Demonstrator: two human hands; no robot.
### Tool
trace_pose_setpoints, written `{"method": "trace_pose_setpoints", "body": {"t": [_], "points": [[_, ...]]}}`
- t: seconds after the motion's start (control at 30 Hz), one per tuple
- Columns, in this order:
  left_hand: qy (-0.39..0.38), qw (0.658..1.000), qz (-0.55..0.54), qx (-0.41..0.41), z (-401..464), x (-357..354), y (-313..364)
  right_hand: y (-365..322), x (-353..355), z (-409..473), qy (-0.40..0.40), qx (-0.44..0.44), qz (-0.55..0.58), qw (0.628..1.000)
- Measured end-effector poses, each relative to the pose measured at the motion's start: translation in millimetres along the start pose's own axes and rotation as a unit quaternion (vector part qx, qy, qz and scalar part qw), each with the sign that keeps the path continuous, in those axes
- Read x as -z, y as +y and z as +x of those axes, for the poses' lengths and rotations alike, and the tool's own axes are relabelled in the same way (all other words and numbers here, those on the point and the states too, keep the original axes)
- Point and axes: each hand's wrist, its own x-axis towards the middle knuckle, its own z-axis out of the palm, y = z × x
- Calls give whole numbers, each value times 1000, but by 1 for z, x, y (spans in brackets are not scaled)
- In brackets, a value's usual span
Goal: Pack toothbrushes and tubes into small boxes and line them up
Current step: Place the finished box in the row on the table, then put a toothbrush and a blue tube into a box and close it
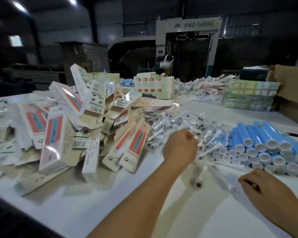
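A heap of flat and folded small boxes [62, 134], white with red and blue panels, fills the left of the white table [127, 203]. Clear-wrapped toothbrushes [182, 124] lie piled in the middle. Blue tubes with white caps [265, 146] are stacked at the right. My left hand [179, 148] is a closed fist at the near edge of the toothbrush pile, and a blurred wrapped toothbrush [197, 176] hangs below it. My right hand [260, 188] rests low at the right with loosely curled fingers, beside a few loose wrapped toothbrushes [229, 184], holding nothing I can see.
At the back stand a tray of red-and-white cartons [153, 86], more wrapped goods [201, 90], a green packed block [249, 97] and a brown cardboard box [292, 93]. A person with a white headset [166, 63] sits beyond the table, in front of a large machine [189, 40].
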Motion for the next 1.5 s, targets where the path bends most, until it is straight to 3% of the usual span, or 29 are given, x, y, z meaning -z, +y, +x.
{"method": "trace_pose_setpoints", "body": {"t": [0.07,0.13,0.17,0.27,0.33,0.4,0.6,0.67,0.7,0.77,0.87,0.9,0.97,1.03,1.07,1.13,1.2,1.23,1.37,1.43,1.5], "points": [[12,988,154,-17,24,37,-9,-2,0,0,-7,-12,11,1000],[-23,942,328,-71,43,73,-28,-3,-2,0,-12,-11,26,1000],[-62,892,431,-118,50,89,-39,-3,-2,1,-9,-6,34,999],[-200,670,668,-255,67,124,-72,-4,-1,5,-2,-1,40,999],[-260,573,731,-264,75,132,-85,-5,0,6,-3,1,37,999],[-285,532,753,-263,79,131,-89,-4,-1,7,-1,10,38,999],[-280,499,746,-340,87,131,-71,-3,-2,7,-21,18,17,999],[-256,508,732,-376,84,132,-60,-4,0,7,-31,15,11,999],[-241,534,712,-386,81,133,-57,-4,-2,8,-33,15,9,999],[-199,631,648,-377,73,130,-45,-3,-3,8,-30,16,6,999],[-133,823,469,-293,59,126,-20,-8,-10,15,-42,30,-7,999],[-118,866,405,-270,55,118,-8,-6,-10,15,-45,27,-13,999],[-132,914,293,-247,46,99,16,-5,-9,16,-44,7,11,999],[-197,933,201,-225,34,74,33,-3,-4,14,-3,-43,140,989],[-235,932,176,-214,27,60,38,-3,1,14,32,-75,241,967],[-297,921,169,-188,13,33,44,-3,14,13,72,-142,469,869],[-339,909,176,-166,1,8,44,0,26,11,52,-169,606,776],[-361,904,170,-156,-3,-1,43,1,30,9,34,-164,616,770],[-401,901,121,-111,-11,-21,41,4,32,2,-10,-168,510,844],[-340,914,174,-137,-14,-26,39,8,28,4,-9,-195,511,837],[-237,900,315,-187,-20,-36,35,11,26,6,-2,-212,527,823]]}}
